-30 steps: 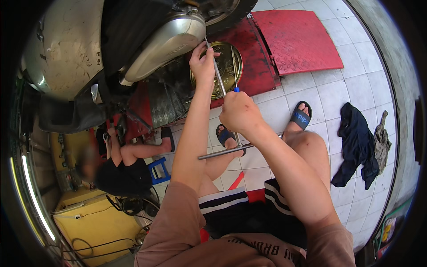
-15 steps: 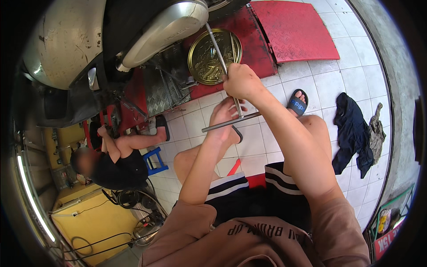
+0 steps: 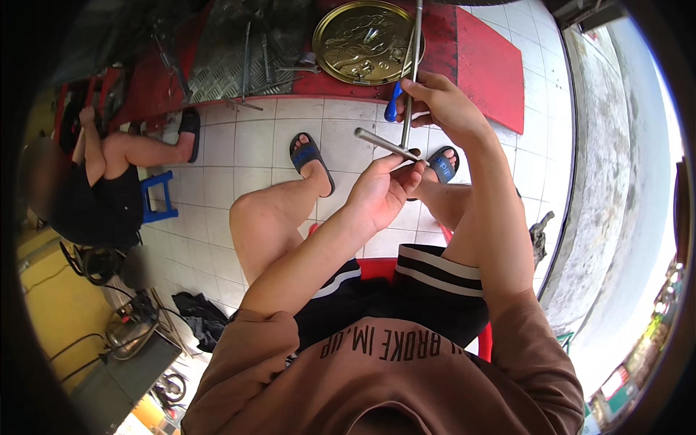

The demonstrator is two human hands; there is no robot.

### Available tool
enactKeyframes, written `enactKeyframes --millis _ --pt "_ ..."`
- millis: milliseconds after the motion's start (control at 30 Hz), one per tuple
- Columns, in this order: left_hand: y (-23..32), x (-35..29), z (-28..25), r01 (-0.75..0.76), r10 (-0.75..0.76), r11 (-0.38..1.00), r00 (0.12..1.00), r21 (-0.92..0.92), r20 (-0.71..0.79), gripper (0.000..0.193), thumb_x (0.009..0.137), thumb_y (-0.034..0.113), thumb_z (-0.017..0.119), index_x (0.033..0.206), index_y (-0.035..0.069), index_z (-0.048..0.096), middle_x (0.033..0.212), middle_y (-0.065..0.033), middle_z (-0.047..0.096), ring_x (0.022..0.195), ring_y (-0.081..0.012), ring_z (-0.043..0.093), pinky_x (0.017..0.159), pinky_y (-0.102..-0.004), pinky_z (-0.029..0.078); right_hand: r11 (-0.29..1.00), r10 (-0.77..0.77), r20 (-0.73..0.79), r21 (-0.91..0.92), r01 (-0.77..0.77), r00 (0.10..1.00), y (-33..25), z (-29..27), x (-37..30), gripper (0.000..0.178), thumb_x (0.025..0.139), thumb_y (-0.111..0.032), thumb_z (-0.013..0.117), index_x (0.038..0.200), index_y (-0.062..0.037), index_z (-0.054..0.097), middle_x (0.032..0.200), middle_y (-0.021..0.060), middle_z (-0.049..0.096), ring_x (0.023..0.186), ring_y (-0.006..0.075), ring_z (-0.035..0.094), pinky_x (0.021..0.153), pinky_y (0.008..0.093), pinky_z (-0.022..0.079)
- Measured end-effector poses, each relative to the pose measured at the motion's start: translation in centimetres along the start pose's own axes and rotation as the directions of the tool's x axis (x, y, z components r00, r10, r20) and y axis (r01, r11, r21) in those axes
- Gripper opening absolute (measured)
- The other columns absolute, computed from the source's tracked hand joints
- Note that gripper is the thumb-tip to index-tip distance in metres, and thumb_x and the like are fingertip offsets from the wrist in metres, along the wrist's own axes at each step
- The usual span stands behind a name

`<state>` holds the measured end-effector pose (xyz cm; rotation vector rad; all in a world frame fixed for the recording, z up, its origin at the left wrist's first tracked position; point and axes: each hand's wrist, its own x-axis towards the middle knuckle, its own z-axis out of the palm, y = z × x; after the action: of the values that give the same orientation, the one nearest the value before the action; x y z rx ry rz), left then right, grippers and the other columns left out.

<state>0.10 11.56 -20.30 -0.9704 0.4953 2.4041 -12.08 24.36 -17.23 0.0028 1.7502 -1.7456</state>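
Note:
A steel T-handle wrench (image 3: 407, 119) stands in front of me, its shaft pointing away and its crossbar near my knees. My right hand (image 3: 442, 109) has its fingers bent around the shaft. A screwdriver with a blue handle (image 3: 393, 103) lies alongside the shaft by those fingers; whether the hand grips it too, I cannot tell. My left hand (image 3: 384, 190), palm up, has its fingers curled at the near end of the crossbar. Beyond the hands, a round gold tray (image 3: 317, 52) holds small metal parts, and the wrench's far end passes over its right side.
The tray rests on a red lift platform (image 3: 489, 72) with a diamond-plate section (image 3: 217, 61) and loose tools (image 3: 264, 61). At left another person (image 3: 94, 181) sits by a blue stool (image 3: 159, 197). An air compressor (image 3: 134, 330) stands lower left; a wall (image 3: 609, 145) runs along the right.
The view has shifted, and the scooter's engine cover has left it. My left hand has moved onto the wrench's crossbar. The blue screwdriver handle now shows by my right hand.

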Motion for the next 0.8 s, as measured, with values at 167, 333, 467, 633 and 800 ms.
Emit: enactKeyframes --millis 167,333,467,633,800 --pt "1.7 0.2 -1.5 -0.235 0.25 0.962 0.962 0.136 -0.106 0.016 0.096 0.008 0.052 0.104 -0.005 0.058 0.095 -0.0105 0.062 0.082 -0.0157 0.062 0.072 -0.0248 0.052 0.897 0.192 0.183 -0.431 -0.097 0.964 1.4 0.2 0.7 0.039 0.082 -0.034 0.073 0.094 0.0002 0.061 0.071 0.0044 0.058 0.062 0.0118 0.053 0.053 0.0274 0.042" --pt "3.2 -0.3 -1.3 -0.446 0.513 0.834 0.843 0.325 -0.162 0.016 0.095 0.006 0.054 0.109 0.002 0.059 0.089 -0.0066 0.063 0.079 -0.0129 0.061 0.069 -0.0248 0.051 0.954 0.131 0.293 -0.297 -0.04 0.947 2.3 2.1 1.0 0.032 0.085 -0.026 0.071 0.099 0.0004 0.061 0.074 0.0022 0.06 0.063 0.0093 0.053 0.054 0.0238 0.04" --pt "4.7 -1.9 0.2 -0.571 0.71 0.539 0.704 0.619 0.031 0.016 0.097 0.005 0.051 0.105 0.003 0.064 0.088 -0.0034 0.062 0.072 -0.0099 0.055 0.066 -0.0233 0.046 0.988 0.084 0.34 -0.154 -0.033 0.937 1.8 3.1 1.3 0.029 0.087 -0.025 0.07 0.095 0.001 0.061 0.072 0.0017 0.058 0.062 0.0082 0.051 0.054 0.023 0.04" --pt "4.1 -4.2 2.0 -0.539 0.726 -0.506 0.155 0.673 0.67 0.017 0.081 0.002 0.062 0.096 0.006 0.069 0.105 -0.0102 0.058 0.06 -0.0156 0.05 0.059 -0.0269 0.043 0.994 -0.012 0.379 0.105 -0.03 0.925 2.8 3.3 2.0 0.026 0.089 -0.023 0.067 0.096 0.0011 0.059 0.074 0.002 0.057 0.061 0.0079 0.049 0.053 0.0226 0.039" --pt "-0.7 -5.4 2.1 -0.592 0.337 -0.599 0.425 0.539 0.84 0.016 0.077 0.013 0.069 0.089 0.002 0.067 0.122 -0.0173 0.055 0.062 -0.0256 0.064 0.058 -0.0362 0.052 0.993 -0.019 0.382 0.112 -0.026 0.924 1.4 3.9 1.7 0.026 0.089 -0.027 0.067 0.098 -0.0037 0.059 0.065 -0.0018 0.052 0.054 0.0048 0.043 0.048 0.0198 0.032"
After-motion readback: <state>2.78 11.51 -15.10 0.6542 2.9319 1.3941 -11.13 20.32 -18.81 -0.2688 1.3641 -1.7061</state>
